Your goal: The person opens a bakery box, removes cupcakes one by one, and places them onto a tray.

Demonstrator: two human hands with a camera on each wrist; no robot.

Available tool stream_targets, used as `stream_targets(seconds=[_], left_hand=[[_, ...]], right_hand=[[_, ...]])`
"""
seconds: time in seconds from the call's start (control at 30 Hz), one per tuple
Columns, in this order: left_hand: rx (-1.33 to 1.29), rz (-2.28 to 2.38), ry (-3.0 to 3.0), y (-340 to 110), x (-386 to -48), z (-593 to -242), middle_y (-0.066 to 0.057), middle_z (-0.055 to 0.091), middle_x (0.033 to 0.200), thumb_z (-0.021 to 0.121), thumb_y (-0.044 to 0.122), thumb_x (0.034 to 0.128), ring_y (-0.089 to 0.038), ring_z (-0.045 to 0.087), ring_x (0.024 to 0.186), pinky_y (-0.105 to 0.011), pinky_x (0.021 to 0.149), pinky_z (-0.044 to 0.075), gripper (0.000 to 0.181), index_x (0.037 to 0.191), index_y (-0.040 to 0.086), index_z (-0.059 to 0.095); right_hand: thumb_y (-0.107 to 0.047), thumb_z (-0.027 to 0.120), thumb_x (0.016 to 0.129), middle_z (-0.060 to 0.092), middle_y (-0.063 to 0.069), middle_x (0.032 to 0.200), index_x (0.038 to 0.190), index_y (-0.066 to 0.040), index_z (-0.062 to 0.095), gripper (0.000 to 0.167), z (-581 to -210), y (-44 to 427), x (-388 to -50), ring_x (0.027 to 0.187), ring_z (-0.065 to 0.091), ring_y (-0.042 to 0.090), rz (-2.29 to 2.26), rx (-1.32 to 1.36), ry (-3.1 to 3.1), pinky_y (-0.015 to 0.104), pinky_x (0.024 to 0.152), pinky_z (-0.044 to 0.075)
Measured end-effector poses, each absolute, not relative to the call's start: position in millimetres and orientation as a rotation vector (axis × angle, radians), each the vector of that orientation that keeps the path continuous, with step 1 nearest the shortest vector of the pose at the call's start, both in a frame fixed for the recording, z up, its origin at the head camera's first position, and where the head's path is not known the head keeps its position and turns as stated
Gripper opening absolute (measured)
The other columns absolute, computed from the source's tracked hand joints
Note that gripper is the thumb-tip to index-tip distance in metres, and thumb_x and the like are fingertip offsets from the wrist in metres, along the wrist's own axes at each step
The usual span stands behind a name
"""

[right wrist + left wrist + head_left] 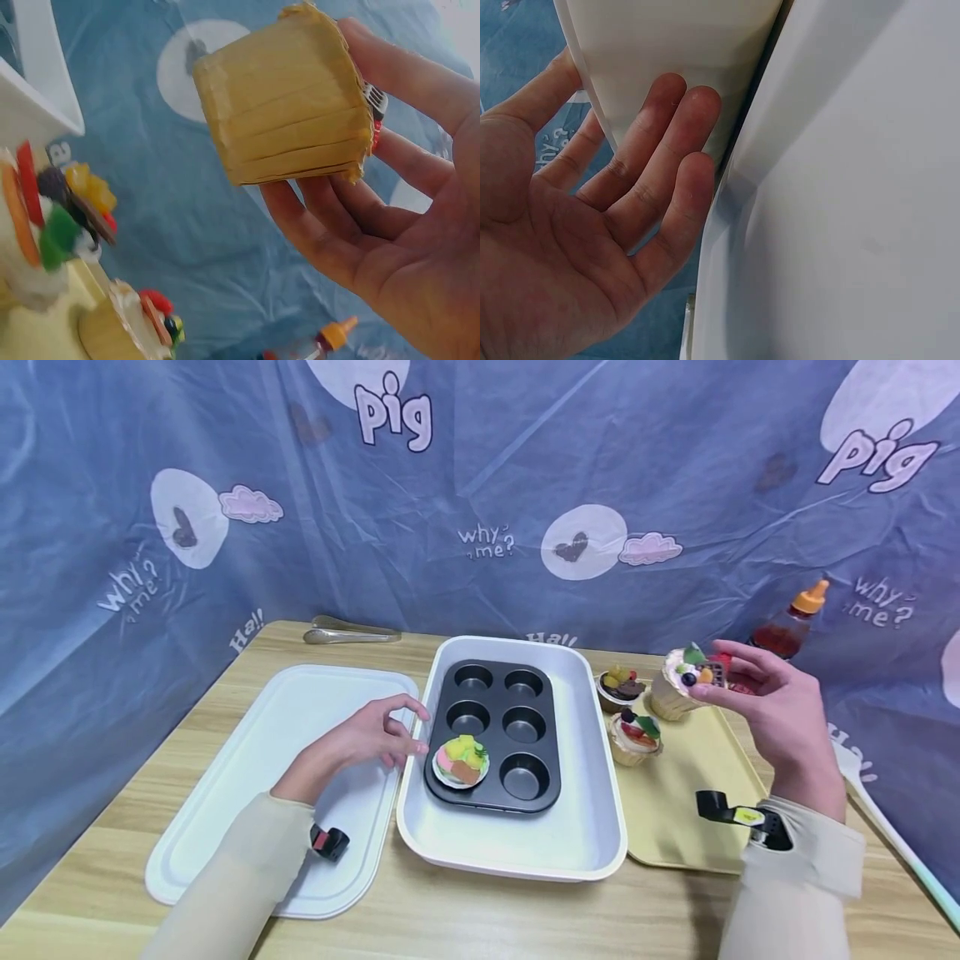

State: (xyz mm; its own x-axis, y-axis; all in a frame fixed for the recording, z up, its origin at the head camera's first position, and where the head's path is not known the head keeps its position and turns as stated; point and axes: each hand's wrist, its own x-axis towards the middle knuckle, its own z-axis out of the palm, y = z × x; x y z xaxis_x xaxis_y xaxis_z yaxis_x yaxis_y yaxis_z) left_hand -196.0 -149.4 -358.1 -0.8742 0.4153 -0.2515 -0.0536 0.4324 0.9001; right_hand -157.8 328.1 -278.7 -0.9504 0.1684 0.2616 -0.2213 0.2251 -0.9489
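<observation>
My right hand (776, 697) grips a cupcake (677, 687) in a pale yellow wrapper, tilted above the yellow tray (675, 810). Cream and colourful fruit pieces top it; in the right wrist view its ribbed wrapper faces the camera. My left hand (363, 735), fingers loosely bent, is at the left rim of a deep white tray (517, 847). In the left wrist view several fingers lie against that tray's outer wall. Inside the tray stands a black muffin pan (495, 756), with a fruit-topped cupcake (461, 762) in its near left cup.
On the yellow tray stand a chocolate cupcake (619, 687) and a cream cupcake (634, 737). A flat white tray (225, 827) lies left, metal tongs (352, 631) behind it. An orange-capped bottle (791, 620) stands back right, and a long white utensil (892, 827) lies at the right.
</observation>
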Motion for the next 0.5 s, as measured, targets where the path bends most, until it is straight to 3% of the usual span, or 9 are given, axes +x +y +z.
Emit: stream_targets(seconds=[0.33,0.5], left_hand=[[0.299,1.430,2.260,-150,-196,-359,-0.001,0.068,0.069,0.078,0.012,0.0884,-0.021,0.066,0.062,-0.034,0.061,0.053,0.046,0.128,0.008,0.054],[0.294,1.425,2.264,-150,-196,-358,-0.002,0.069,0.069,0.078,0.012,0.0886,-0.022,0.066,0.062,-0.035,0.061,0.053,0.046,0.127,0.009,0.054]], right_hand=[[-0.001,0.082,0.081,0.068,-0.025,0.098,0.132,-0.025,0.066,0.059,-288,354,-154,0.087,0.060,-0.008,1.647,-0.045,-2.329,0.005,0.075,0.042],[0.008,0.077,0.083,0.074,-0.021,0.099,0.131,-0.020,0.067,0.057,-295,362,-155,0.087,0.066,-0.006,1.844,0.070,-2.251,0.006,0.076,0.046]])
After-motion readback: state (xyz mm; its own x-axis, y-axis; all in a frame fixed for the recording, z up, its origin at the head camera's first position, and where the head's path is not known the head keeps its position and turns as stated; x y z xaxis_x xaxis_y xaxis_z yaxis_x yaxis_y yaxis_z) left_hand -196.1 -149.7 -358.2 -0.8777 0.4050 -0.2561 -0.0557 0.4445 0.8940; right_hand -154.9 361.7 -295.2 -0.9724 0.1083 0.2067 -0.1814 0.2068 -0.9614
